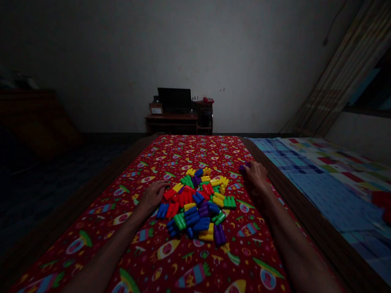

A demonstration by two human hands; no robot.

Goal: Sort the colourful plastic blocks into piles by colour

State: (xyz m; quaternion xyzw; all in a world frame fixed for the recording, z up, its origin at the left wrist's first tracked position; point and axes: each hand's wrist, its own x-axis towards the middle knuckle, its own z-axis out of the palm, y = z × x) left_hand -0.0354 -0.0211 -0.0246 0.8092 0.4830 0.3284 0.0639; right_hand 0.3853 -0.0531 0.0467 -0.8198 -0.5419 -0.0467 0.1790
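A pile of plastic building blocks in red, yellow, blue, green and purple lies in the middle of the patterned red cloth (171,248). My left hand (154,194) is beside the pile's left edge, fingers stretched out and loosely apart, holding nothing. Closest to it are a red block (168,195) and a blue block (162,211). Off to the right of the pile, my right hand (258,176) is closed around a purple block (244,167), low over the cloth's right side. Its fingers partly cover that block. Another purple block (219,235) lies at the pile's near edge.
To the right is a bed-like surface with a blue checked sheet (305,191). Against the far wall, a small desk (174,117) carries a dark monitor (174,100). A wooden cabinet (36,122) stands at left, and a curtain (342,77) hangs at right.
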